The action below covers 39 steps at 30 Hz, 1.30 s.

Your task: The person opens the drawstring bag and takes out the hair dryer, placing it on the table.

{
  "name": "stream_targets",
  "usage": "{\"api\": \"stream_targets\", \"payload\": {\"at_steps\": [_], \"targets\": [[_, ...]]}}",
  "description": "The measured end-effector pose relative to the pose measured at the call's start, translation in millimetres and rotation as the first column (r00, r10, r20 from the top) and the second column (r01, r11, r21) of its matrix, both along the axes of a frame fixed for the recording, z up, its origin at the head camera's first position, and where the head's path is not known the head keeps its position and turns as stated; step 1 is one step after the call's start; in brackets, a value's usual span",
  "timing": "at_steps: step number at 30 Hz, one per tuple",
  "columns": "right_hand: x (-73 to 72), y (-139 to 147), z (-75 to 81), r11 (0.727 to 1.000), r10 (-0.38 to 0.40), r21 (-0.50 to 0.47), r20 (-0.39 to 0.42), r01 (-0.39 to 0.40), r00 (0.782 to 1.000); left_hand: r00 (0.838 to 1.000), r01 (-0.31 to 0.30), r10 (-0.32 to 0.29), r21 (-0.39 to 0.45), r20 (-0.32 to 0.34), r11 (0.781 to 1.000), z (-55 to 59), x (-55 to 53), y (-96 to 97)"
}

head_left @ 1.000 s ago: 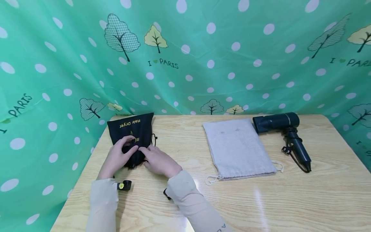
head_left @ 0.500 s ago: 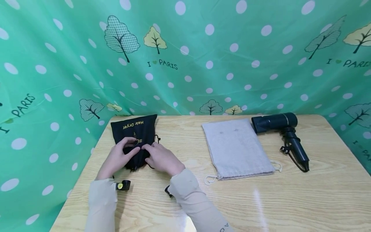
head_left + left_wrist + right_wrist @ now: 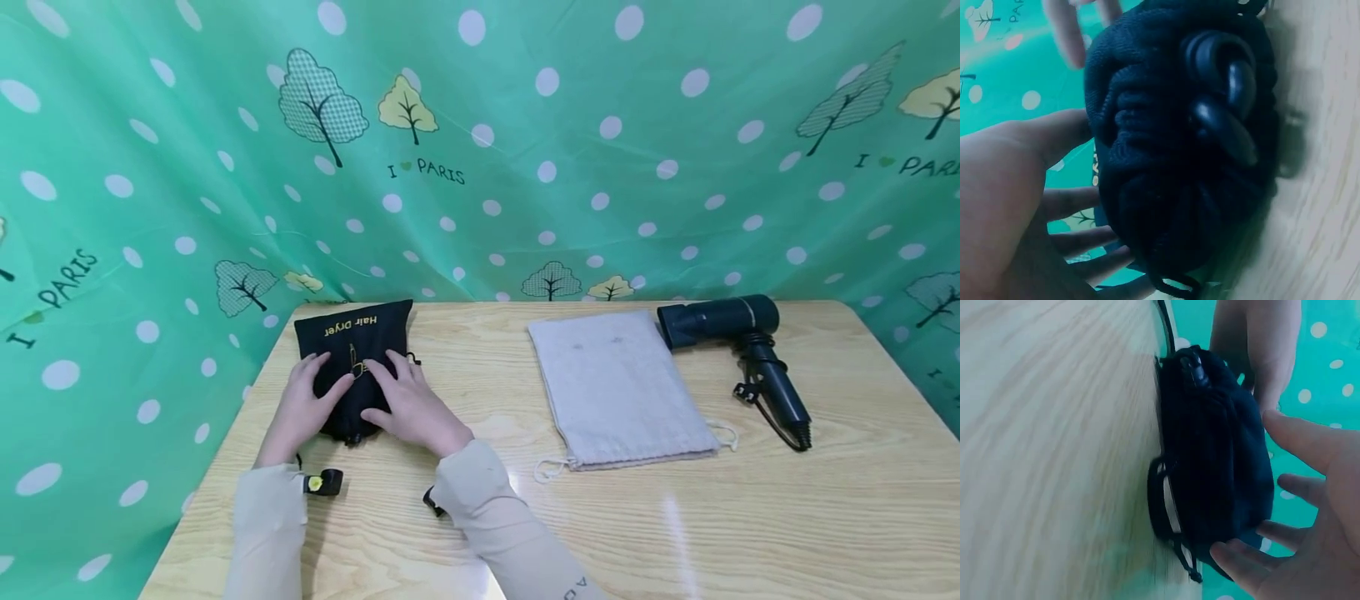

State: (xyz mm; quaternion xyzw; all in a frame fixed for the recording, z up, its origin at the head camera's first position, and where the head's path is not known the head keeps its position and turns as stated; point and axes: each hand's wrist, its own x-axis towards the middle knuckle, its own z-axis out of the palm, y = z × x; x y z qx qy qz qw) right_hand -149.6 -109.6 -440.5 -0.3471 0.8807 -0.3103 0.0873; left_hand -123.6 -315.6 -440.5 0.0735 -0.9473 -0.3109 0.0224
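Observation:
A black drawstring bag point(image 3: 352, 325) printed "Hair Dryer" in yellow lies bulging at the table's left, its gathered end towards the person. My left hand point(image 3: 298, 412) rests on its left side with fingers spread. Over the right side lies my right hand point(image 3: 415, 408), fingers spread and loosely bent, thumb apart. In the left wrist view, dark glossy looped parts point(image 3: 1229, 125) stick out of the puckered mouth; what they belong to is hidden. The right wrist view shows a drawstring loop point(image 3: 1161, 500) hanging from the bag's side.
On the right a flat grey cloth drawstring bag point(image 3: 615, 387) lies on the wooden table point(image 3: 600, 533). Beyond it is a dark hair dryer point(image 3: 720, 319), its cord wound round the handle. A green patterned curtain point(image 3: 510, 250) closes off the back and left.
Fingers that were close together at the bag's middle have spread apart over its top. The bag has shifted slightly to the right; the grey bag and hair dryer stay put.

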Motion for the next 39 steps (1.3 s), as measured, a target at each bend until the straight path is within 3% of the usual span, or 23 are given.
{"api": "stream_targets", "payload": {"at_steps": [6, 12, 23, 39], "targets": [[1.8, -7, -4.9, 0.996, 0.039, 0.078, -0.068, -0.033, 0.997, 0.998, 0.06, -0.059, -0.012, 0.024, 0.998, -6.4, -2.5, -0.1], [2.0, -7, -7.8, 0.994, 0.022, 0.105, -0.045, -0.017, 0.999, 0.993, 0.112, -0.112, 0.012, 0.031, 0.994, -8.0, -3.4, 2.7], [4.0, -3, -4.3, 0.991, 0.007, 0.131, -0.016, -0.005, 1.0, 0.992, 0.111, -0.111, 0.004, 0.057, 0.994, -9.5, -3.1, 5.0], [5.4, 13, 0.8, 0.984, -0.02, 0.177, -0.021, 0.024, 1.0, 0.988, 0.146, -0.146, -0.005, 0.039, 0.989, -11.2, -7.0, 21.9]]}}
